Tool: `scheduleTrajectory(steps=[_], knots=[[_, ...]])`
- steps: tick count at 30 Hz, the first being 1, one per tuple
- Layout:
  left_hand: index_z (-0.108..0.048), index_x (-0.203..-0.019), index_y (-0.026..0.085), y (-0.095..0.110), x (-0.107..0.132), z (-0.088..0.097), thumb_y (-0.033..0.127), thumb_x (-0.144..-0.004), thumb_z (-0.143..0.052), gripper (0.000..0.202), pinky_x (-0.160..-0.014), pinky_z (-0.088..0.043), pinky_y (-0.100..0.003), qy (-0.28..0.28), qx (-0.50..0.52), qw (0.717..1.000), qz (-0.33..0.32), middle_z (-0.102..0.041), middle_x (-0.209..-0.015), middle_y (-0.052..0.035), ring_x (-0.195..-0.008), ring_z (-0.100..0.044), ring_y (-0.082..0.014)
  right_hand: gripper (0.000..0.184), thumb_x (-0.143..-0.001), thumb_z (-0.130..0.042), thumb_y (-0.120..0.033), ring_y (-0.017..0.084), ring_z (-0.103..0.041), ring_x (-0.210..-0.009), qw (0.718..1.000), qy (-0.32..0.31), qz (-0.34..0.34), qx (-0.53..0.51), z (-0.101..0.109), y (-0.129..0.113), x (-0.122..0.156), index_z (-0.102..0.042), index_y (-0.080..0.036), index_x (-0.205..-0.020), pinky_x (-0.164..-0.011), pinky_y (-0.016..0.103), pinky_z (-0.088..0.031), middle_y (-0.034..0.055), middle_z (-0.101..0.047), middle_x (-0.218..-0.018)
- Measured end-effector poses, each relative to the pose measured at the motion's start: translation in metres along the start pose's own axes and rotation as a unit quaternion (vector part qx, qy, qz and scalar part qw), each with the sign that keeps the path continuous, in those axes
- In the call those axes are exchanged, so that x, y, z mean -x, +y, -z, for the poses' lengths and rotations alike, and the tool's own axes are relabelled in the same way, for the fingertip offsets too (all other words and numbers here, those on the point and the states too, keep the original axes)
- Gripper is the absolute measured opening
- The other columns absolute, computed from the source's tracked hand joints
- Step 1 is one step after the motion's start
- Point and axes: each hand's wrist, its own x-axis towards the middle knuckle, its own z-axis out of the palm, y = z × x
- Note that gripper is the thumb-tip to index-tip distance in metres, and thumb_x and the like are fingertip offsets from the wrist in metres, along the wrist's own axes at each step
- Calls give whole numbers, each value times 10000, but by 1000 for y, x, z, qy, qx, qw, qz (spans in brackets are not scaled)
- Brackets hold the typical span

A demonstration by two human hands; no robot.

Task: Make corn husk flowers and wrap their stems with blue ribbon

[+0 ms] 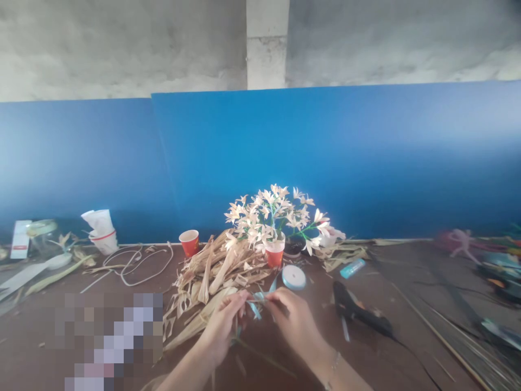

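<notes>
My left hand [228, 321] and my right hand [292, 319] meet over the front middle of the table, fingertips pinched. Between them a light blue ribbon [255, 309] is held, along with a thin pale strip; the exact grip is too small and blurred to make out. Thin greenish stems show below my left hand. Just beyond my right hand lies a ribbon spool [293, 277]. Dry husks [220, 266] are heaped behind and left of my hands. Past them, cream artificial flowers [272, 214] on green stems stand in a red paper cup [275, 256].
A black glue gun [360, 315] with its cord lies on the right, near a turquoise packet [353, 268]. Another red cup [189, 243], a white cable [136, 266] and a white cup with tissue [103, 239] stand left. Long thin sticks [451, 336] lie far right. A blue partition [260, 152] closes the back.
</notes>
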Motion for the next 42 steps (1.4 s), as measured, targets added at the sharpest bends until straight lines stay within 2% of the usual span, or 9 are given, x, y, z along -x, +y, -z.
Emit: scheduleTrajectory(steps=[10,14,16,18,20,22,25,32,42], knots=[[-393,-441,170,-2,-3,4,416,-627,-742,466,-547,-441,-222,65,36,997,-28,-623,-731,-19,-595,-527,-99,186,-897,-475,-269,182,-616,-730,1000,-8,-13,8,4,0,0,-621,-194,-808,-679,261,-464,51,-652,-786],[-500,-478,170,-1,-6,8,490,-703,-648,419,-577,-469,-270,97,-108,985,-93,-633,-704,-37,-621,-569,-149,195,-905,-458,-270,178,-601,-707,1000,2,-13,26,5,1,0,-602,-198,-795,-673,265,-459,45,-633,-760],[-642,-660,177,1,-5,10,438,-755,-609,280,-725,-486,-343,124,-259,935,-209,-665,-813,-62,-792,-612,-217,196,-906,-455,-258,176,-600,-709,999,1,-5,34,4,2,0,-606,-195,-798,-669,263,-461,46,-626,-760],[-681,-922,215,4,-2,11,326,-777,-602,199,-902,-417,-434,136,-401,840,-338,-666,-1012,-85,-1012,-572,-273,176,-898,-467,-228,173,-601,-716,999,-1,9,34,1,2,0,-616,-191,-811,-668,260,-464,46,-623,-766],[-643,-1081,248,4,2,10,237,-791,-588,295,-951,-375,-468,97,-492,764,-406,-655,-1108,-88,-1086,-541,-283,150,-880,-487,-184,168,-599,-714,999,-3,24,34,-2,2,1,-622,-191,-814,-665,259,-468,40,-619,-764],[-628,-1117,242,1,6,7,206,-801,-588,321,-908,-411,-445,31,-529,738,-419,-688,-1059,-82,-1022,-582,-268,154,-866,-488,-136,166,-597,-720,999,-11,40,33,-4,-1,2,-621,-192,-814,-668,260,-470,36,-616,-769],[-667,-1044,221,-5,7,1,212,-817,-591,240,-825,-449,-404,-16,-527,759,-382,-729,-887,-60,-845,-639,-236,200,-862,-452,-83,166,-599,-766,997,-36,69,26,-4,-5,4,-616,-197,-858,-703,267,-476,41,-626,-819],[-721,-762,192,-5,4,-4,242,-822,-547,191,-726,-452,-314,14,-452,865,-219,-715,-735,-42,-729,-635,-205,171,-900,-442,-126,169,-595,-754,993,-47,93,56,-2,-9,5,-594,-196,-864,-689,275,-479,44,-625,-809],[-637,-675,177,-5,2,-3,178,-747,-516,141,-647,-435,-266,32,-447,871,-203,-660,-646,-14,-661,-604,-183,150,-909,-434,-123,173,-587,-752,990,-22,98,103,-2,-3,4,-558,-203,-881,-681,275,-464,39,-609,-808]])
